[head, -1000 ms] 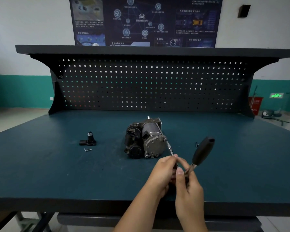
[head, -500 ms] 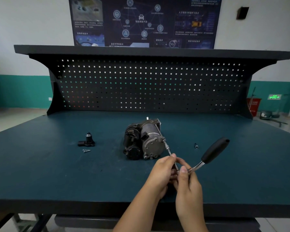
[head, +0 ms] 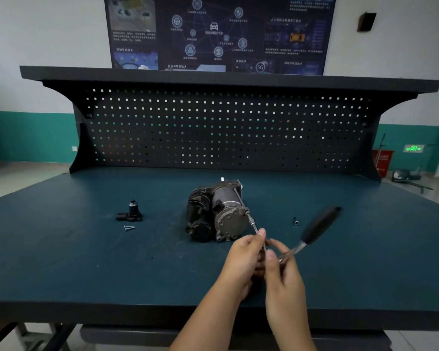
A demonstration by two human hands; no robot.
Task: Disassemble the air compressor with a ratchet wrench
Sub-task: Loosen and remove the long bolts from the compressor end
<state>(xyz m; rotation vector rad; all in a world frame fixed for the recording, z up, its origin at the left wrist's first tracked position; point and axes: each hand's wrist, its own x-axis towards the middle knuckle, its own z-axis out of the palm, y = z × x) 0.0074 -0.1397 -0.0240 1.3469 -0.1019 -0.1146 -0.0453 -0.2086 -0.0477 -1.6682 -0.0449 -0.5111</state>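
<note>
A dark metal air compressor (head: 217, 214) lies on its side near the middle of a dark teal surface (head: 86, 262), its round bolted end cover facing the viewer. A slim metal extension bar (head: 252, 222) meets that cover's right edge and slants down toward five o'clock into a person's hands. The left hand (head: 246, 259) curls its fingers round the bar. The right hand (head: 281, 272), just beside it, pinches the ratchet wrench (head: 319, 225) near its head; the black handle points toward two o'clock and is blurred. At three o'clock from the compressor lies a small socket (head: 296, 221). At nine o'clock stands a small black part (head: 131, 214), with two screws (head: 129, 227) just in front. A perforated back panel (head: 213, 127) rises at twelve o'clock.
</note>
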